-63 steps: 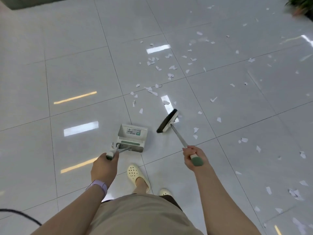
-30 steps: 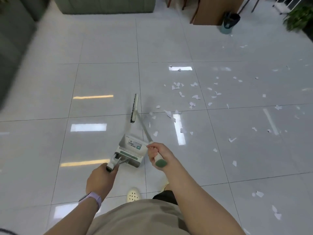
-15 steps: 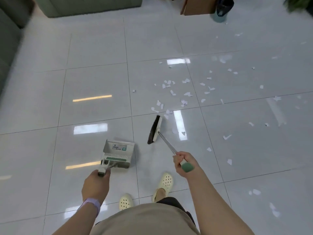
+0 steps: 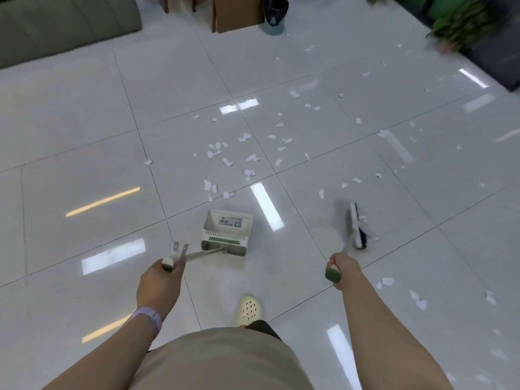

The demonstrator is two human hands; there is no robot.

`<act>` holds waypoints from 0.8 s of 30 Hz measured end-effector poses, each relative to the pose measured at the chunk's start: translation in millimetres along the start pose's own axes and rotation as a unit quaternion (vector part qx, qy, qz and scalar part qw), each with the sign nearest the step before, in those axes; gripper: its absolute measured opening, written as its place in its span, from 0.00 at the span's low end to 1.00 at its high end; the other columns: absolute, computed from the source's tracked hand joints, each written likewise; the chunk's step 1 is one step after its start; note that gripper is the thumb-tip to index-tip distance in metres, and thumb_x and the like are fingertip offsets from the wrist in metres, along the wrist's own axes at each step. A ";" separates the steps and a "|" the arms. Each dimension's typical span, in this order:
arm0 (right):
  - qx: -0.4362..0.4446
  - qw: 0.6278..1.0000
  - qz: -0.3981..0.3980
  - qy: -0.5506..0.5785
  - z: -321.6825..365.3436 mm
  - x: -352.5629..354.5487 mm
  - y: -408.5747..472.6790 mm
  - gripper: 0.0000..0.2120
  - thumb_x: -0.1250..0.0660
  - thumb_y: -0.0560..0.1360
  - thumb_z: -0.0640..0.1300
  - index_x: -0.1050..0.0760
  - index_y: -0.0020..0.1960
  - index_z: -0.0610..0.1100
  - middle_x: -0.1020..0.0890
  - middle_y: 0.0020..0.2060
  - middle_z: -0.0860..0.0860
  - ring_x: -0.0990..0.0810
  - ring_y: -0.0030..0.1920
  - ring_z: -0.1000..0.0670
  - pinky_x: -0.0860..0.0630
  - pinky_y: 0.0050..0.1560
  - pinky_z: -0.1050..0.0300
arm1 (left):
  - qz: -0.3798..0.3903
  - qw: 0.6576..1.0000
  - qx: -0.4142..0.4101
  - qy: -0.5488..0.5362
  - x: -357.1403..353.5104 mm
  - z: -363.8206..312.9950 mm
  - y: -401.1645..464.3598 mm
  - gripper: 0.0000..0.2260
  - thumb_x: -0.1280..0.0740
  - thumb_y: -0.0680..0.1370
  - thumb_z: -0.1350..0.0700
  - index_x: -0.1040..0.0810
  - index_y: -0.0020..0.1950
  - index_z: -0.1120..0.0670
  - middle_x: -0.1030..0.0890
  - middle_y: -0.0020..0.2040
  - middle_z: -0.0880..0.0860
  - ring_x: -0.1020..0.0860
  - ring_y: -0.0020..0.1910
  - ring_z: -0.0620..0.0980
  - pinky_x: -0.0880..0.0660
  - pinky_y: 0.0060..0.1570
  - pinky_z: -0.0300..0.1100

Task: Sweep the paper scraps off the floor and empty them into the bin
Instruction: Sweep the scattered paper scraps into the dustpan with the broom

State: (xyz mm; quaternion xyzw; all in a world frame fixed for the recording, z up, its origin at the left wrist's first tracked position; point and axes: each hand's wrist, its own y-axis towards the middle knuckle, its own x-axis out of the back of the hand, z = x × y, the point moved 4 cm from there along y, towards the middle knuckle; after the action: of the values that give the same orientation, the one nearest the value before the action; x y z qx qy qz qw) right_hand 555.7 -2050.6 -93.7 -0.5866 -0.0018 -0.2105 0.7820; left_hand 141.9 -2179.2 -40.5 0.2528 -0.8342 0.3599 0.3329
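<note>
1. Floor [image 4: 84, 122] of glossy white tiles fills nearly the whole view, with strips of ceiling light mirrored in it.
2. Sofa [image 4: 64, 21], grey-green, runs along the far left edge; a brown cabinet [image 4: 236, 12] stands at the far centre, and a blurred green plant [image 4: 461, 21] sits at the far right.
3. Bin [image 4: 274, 15] — dark, with a pale blue base — stands on the floor just right of the cabinet, well apart from the person.
4. Dustpan [image 4: 228, 232], pale grey with a green stripe and a label inside, rests on the floor straight ahead, its mouth facing the scraps and its long handle slanting back to the left.
5. Broom [image 4: 356, 226] is out to the right, its dark head blurred and low at the floor with a few white bits beside the bristles.
6. Left hand [image 4: 160, 282] grips the dustpan handle near its green-tipped end; a lilac wristband [image 4: 149, 316] sits on that wrist.
7. Right hand [image 4: 344, 270] is curled round the broom's green grip.
8. Cream clog [image 4: 249, 309] shows on one foot between the arms.
9. Paper scraps [image 4: 225, 156] lie scattered — thickest just beyond the dustpan, thinner to the far right and by the right arm.
</note>
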 end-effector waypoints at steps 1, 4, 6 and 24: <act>0.025 0.999 -0.022 -0.023 3.6 4.4 0.1 0.05 0.38 0.70 0.33 0.28 0.45 0.39 0.26 0.40 0.46 0.26 0.33 0.48 0.29 0.30 0.59 | 0.000 1.000 -0.005 -0.006 -3.1 -5.5 -0.1 0.20 0.34 0.80 0.41 0.23 0.39 0.56 0.20 0.33 0.57 0.23 0.33 0.58 0.28 0.34 0.46; 0.060 0.998 -0.032 0.012 10.8 11.9 1.3 0.05 0.40 0.72 0.31 0.29 0.41 0.39 0.26 0.37 0.46 0.27 0.34 0.48 0.30 0.31 0.57 | 0.000 1.000 -0.009 -0.020 -11.5 -18.4 -1.1 0.24 0.34 0.78 0.37 0.23 0.38 0.57 0.20 0.33 0.57 0.25 0.32 0.58 0.27 0.34 0.46; 0.059 0.996 -0.014 0.064 11.8 12.3 -1.1 0.05 0.40 0.73 0.31 0.30 0.42 0.40 0.26 0.34 0.46 0.28 0.31 0.49 0.29 0.30 0.56 | 0.005 1.000 -0.015 -0.016 -16.0 -27.6 -2.7 0.26 0.35 0.78 0.34 0.23 0.38 0.58 0.20 0.33 0.58 0.27 0.31 0.57 0.29 0.33 0.45; -0.098 0.896 0.427 0.076 -9.7 -201.7 -99.1 0.02 0.37 0.79 0.36 0.30 0.49 0.39 0.34 0.28 0.51 0.34 0.20 0.58 0.35 0.17 0.68 | -0.033 0.999 0.035 0.026 25.2 -6.8 32.5 0.21 0.35 0.80 0.39 0.23 0.38 0.55 0.20 0.34 0.55 0.22 0.34 0.58 0.26 0.35 0.45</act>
State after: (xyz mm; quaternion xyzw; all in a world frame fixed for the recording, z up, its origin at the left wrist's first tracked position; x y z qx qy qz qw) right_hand 336.7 -2015.6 -56.3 -0.5867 0.3290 0.1006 0.7330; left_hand 106.5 -2158.6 -32.4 0.2819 -0.8034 0.3844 0.3567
